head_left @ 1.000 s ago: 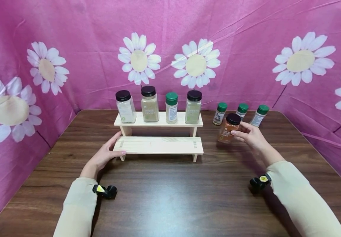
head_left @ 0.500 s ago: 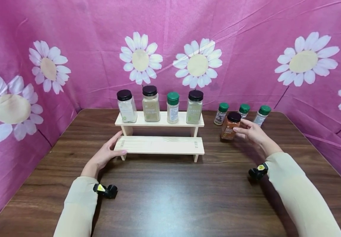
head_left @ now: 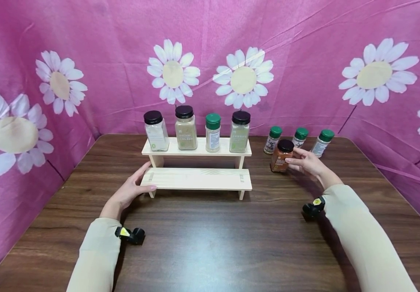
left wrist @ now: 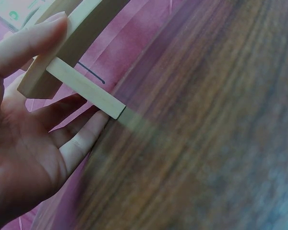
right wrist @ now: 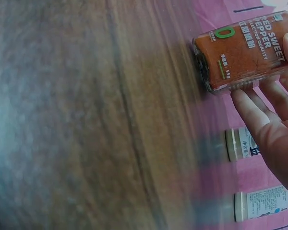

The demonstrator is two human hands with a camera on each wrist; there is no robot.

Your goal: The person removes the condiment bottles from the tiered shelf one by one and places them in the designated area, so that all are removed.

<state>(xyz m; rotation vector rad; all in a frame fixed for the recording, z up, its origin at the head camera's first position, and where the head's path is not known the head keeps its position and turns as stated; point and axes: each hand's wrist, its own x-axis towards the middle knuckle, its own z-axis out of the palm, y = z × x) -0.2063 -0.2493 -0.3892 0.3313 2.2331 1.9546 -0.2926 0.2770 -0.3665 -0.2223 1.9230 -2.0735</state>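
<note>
My right hand (head_left: pixel 307 163) holds a jar of red sweet pepper powder (head_left: pixel 281 157) with a black lid, thumb on its near side and fingers along the other side. In the right wrist view the jar's label (right wrist: pixel 269 40) reads RED SWEET PEPPER, and its base is close to the tabletop. My left hand (head_left: pixel 129 191) grips the left end of a two-tier wooden spice rack (head_left: pixel 195 178), thumb on the lower board and fingers round behind its end. In the left wrist view the rack's short leg (left wrist: pixel 86 87) stands on the table beside my fingers.
Along the upper tier stand a white-filled jar (head_left: pixel 157 136), a tan one (head_left: pixel 186 134), a green-lidded bottle (head_left: pixel 213 138) and a green-filled jar (head_left: pixel 239 136). Behind the held jar are three green-lidded bottles (head_left: pixel 271 144). A pink flowered cloth (head_left: pixel 210 48) hangs behind the table (head_left: pixel 195 243).
The pepper jar has gone from tilted to more upright and moved slightly toward the back in my right hand. My left hand keeps its place on the rack.
</note>
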